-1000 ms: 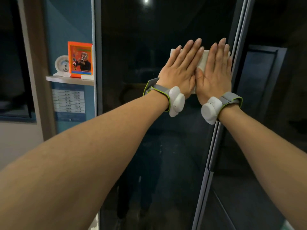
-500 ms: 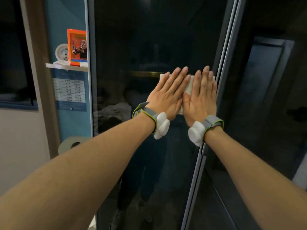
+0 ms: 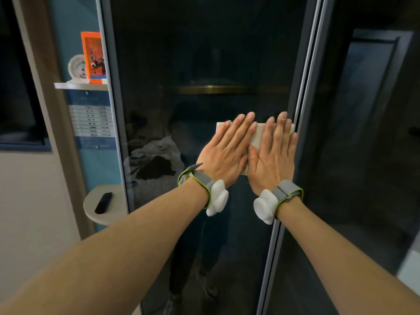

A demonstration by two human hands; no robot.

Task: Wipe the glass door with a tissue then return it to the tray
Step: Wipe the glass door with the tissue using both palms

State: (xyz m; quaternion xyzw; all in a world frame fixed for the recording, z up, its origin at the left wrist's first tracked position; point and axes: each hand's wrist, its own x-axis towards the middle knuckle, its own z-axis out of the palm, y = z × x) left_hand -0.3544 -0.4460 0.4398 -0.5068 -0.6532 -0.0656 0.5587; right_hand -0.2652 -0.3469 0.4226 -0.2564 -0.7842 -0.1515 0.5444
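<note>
Both hands have slid further down the glass since the earlier frames, tissue carried along under them. Left hand (image 3: 223, 155) and right hand (image 3: 273, 155) lie side by side, thumbs touching, palms flat and fingers stretched out, pressing the white tissue (image 3: 258, 138) against the glass door (image 3: 204, 64); neither hand grips it, it is pinned by flat pressure. Tissue shows between and above the fingers, right edge just beside the door frame (image 3: 304, 110). Each wrist carries a grey strap with a white pod. Farther left, beyond the door's edge: rounded ledge (image 3: 93, 214) with a dark remote (image 3: 103, 203), then higher a small shelf (image 3: 79, 85) holding an orange card (image 3: 94, 56) and a white dial (image 3: 77, 67).
</note>
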